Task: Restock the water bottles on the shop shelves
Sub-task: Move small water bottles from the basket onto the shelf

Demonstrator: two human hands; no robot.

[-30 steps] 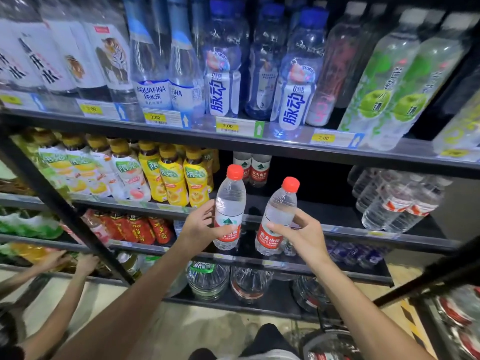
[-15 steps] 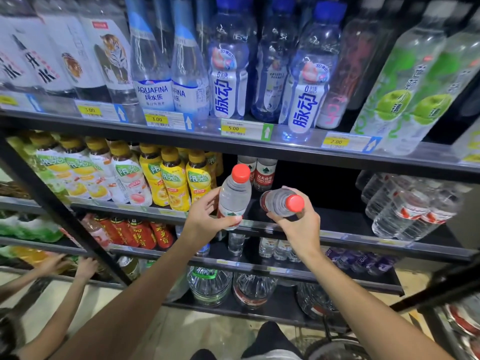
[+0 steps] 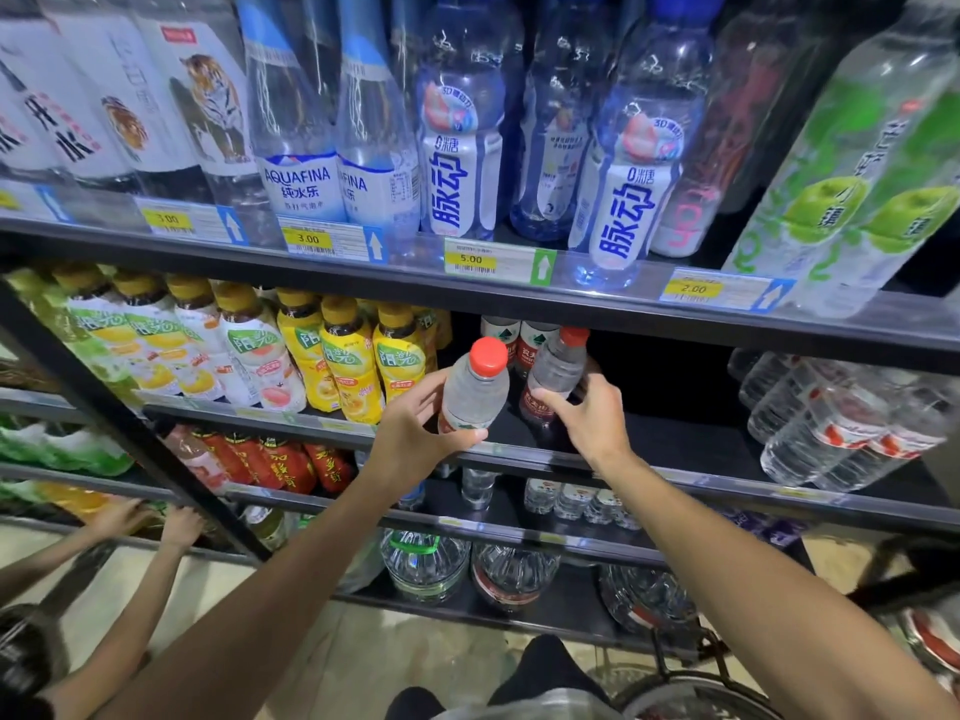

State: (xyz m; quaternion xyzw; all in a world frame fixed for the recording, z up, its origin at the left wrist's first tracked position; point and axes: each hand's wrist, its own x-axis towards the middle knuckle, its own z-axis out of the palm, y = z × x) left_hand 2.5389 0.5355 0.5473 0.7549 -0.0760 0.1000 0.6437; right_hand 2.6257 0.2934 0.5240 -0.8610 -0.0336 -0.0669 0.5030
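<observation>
Nearest the viewer, two bare forearms are reaching up from the lower edge toward the middle shelf (image 3: 675,449). The left hand (image 3: 410,433) is curling its fingers round the label of a red-capped water bottle (image 3: 475,389), holding it nearly upright at the shelf's front lip. The right hand (image 3: 592,415) is gripping the second water bottle (image 3: 553,374); half a second ago this bottle was lying on its side in the hand, and it is now standing close to upright, pushed deeper over the shelf. Judged from this, both bottles are about to be set down beside the two matching bottles (image 3: 519,340) at the back of the dark gap. To the left, yellow-capped juice bottles (image 3: 343,356) are filling the same shelf. Above, a price strip (image 3: 470,258) is fronting taller blue bottles. At lower left, another person's hands (image 3: 150,522) are working a lower shelf.
</observation>
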